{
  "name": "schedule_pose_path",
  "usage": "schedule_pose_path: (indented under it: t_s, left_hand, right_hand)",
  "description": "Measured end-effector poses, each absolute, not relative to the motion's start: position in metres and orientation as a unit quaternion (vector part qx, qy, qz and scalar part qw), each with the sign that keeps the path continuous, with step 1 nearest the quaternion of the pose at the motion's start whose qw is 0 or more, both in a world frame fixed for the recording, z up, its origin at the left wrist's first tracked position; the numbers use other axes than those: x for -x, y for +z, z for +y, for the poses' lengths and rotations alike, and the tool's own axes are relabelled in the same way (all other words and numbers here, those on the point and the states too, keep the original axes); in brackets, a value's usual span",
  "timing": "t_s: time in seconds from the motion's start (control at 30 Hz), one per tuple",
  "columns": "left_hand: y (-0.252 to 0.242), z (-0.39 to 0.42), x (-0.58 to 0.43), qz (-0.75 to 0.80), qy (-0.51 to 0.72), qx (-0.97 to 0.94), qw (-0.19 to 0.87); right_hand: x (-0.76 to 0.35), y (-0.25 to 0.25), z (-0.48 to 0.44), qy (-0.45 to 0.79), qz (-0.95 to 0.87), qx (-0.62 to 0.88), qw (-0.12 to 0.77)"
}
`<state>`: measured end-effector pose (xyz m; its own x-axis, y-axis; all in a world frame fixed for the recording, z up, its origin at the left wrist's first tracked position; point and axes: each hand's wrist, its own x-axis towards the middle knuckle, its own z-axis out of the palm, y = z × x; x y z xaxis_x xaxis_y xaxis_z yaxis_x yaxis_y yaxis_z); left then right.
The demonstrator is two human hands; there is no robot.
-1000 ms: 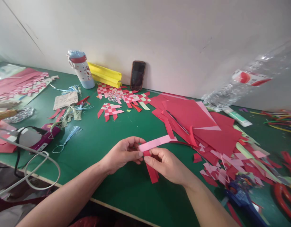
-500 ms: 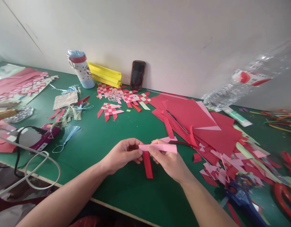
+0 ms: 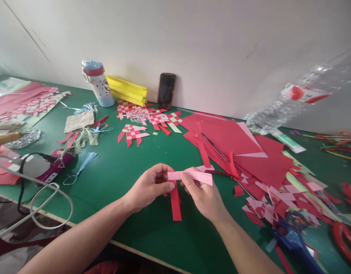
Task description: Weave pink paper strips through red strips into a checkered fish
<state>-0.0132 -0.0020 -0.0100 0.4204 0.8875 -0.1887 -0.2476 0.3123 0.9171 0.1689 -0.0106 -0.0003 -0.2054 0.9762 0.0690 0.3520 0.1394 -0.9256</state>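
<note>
My left hand (image 3: 153,186) pinches a red paper strip (image 3: 176,205) near its upper end; the strip hangs down toward me over the green table. Across its top lies a pink paper strip (image 3: 197,176), running to the right. My right hand (image 3: 202,194) grips the pink strip between thumb and fingers near its middle. Where the two strips cross, the fingertips are close together, and the fingers behind the paper are partly hidden.
Red paper sheets (image 3: 229,137) with a pen (image 3: 215,147) lie ahead right, beside paper scraps and a blue-handled tool (image 3: 295,243). Woven paper pieces (image 3: 133,134), a phone (image 3: 166,91) and a bottle (image 3: 98,83) stand farther back. Tassels (image 3: 85,163) and cables (image 3: 47,224) are left.
The pink strip has tilted, its left end slightly higher and its flat face turned more toward me. The red strip's lower end has swung slightly left and down.
</note>
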Motion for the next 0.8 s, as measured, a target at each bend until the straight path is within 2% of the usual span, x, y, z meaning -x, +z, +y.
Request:
schedule_pose_path:
  t_s: [0.17, 0.5, 0.8]
  left_hand:
    - [-0.011, -0.003, 0.014, 0.361, 0.392, -0.438, 0.724]
    - [-0.014, -0.004, 0.013, 0.355, 0.38, -0.459, 0.72]
    - [-0.015, -0.006, 0.011, 0.359, 0.395, -0.494, 0.686]
  right_hand:
    - [-0.171, -0.002, -0.01, 0.402, -0.65, 0.526, 0.374]
    - [-0.164, -0.012, -0.01, 0.527, -0.536, 0.503, 0.426]
    - [-0.16, -0.012, -0.011, 0.548, -0.485, 0.508, 0.455]
